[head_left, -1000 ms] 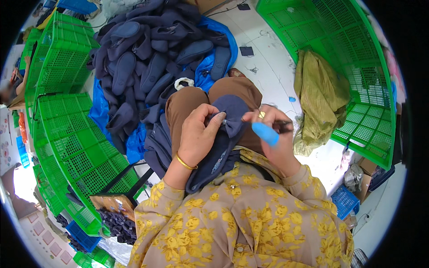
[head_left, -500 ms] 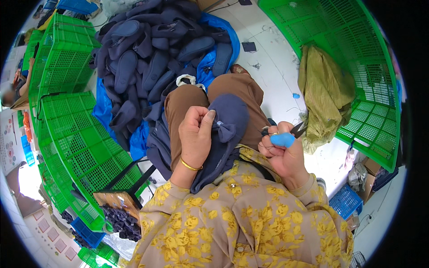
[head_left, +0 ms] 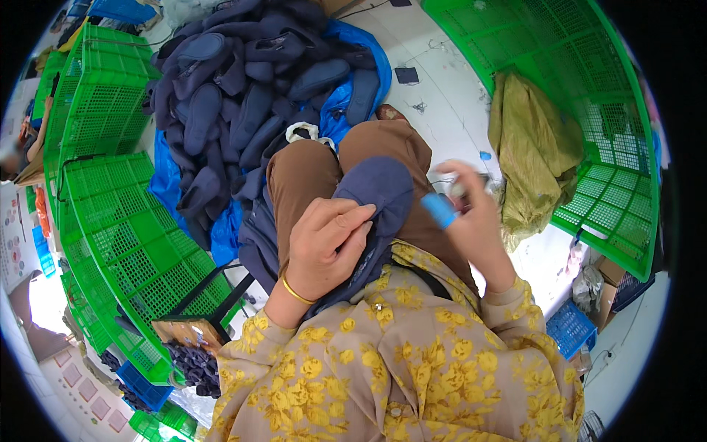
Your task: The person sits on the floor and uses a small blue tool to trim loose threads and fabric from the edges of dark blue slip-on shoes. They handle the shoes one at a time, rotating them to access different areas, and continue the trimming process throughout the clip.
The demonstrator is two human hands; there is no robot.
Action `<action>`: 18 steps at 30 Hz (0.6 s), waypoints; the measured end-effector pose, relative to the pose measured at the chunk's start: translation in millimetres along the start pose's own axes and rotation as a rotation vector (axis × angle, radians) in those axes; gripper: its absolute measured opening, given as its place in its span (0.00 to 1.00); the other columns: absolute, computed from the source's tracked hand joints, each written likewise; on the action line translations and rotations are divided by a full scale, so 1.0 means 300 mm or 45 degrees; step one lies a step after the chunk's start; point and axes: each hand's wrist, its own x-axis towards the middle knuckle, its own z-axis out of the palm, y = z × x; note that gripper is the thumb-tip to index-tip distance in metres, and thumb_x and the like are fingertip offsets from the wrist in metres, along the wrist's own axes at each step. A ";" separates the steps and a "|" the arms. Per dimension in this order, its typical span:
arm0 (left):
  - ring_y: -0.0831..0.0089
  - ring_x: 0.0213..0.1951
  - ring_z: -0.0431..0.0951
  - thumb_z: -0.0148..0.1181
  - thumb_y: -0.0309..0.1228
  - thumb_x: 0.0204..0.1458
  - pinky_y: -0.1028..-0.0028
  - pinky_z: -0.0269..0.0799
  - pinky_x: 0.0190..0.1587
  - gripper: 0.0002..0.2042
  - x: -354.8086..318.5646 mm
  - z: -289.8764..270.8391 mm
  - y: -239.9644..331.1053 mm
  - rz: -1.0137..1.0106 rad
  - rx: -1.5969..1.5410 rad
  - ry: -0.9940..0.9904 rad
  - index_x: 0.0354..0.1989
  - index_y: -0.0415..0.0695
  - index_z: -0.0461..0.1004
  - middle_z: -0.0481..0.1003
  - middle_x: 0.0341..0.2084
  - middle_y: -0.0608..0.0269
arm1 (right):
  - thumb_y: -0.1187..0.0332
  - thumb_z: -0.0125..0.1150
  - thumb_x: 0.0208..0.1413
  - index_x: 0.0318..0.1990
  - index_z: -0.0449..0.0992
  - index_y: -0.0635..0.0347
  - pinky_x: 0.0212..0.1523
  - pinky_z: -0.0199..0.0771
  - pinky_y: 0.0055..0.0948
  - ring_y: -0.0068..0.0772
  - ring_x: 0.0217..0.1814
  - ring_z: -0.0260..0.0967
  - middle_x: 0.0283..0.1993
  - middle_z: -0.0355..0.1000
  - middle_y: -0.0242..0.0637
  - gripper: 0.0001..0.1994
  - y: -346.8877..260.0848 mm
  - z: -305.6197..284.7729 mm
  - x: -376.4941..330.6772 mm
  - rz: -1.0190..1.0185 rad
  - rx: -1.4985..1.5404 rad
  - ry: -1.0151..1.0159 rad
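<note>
My left hand [head_left: 324,247] presses a dark blue shoe upper [head_left: 377,195] against my lap, fingers curled over its side. My right hand [head_left: 471,221], blurred, is raised to the right of the upper and grips a small metal tool, likely scissors [head_left: 460,186]; a blue band [head_left: 440,210] wraps one finger. My knees in brown trousers [head_left: 305,173] sit under the upper. More dark blue pieces hang off my left thigh [head_left: 258,236].
A large heap of dark blue shoe uppers [head_left: 243,88] lies on a blue sheet [head_left: 166,184] ahead. Green plastic crates [head_left: 103,214] stand at left, another [head_left: 589,96] at right with an olive cloth [head_left: 534,158] draped on it. A small blue basket [head_left: 568,328] sits at lower right.
My right hand swung away from the upper, dropped to the right, then rose again with the tool. My left hand kept hold and shifted lower on the upper.
</note>
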 end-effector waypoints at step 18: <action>0.56 0.35 0.76 0.63 0.24 0.51 0.65 0.73 0.38 0.07 0.087 -0.029 -0.052 -0.240 -0.001 -0.327 0.38 0.41 0.75 0.70 0.37 0.57 | 0.77 0.60 0.55 0.40 0.70 0.59 0.29 0.63 0.20 0.17 0.26 0.61 0.33 0.69 0.29 0.08 -0.010 0.149 0.039 -0.301 0.418 -0.268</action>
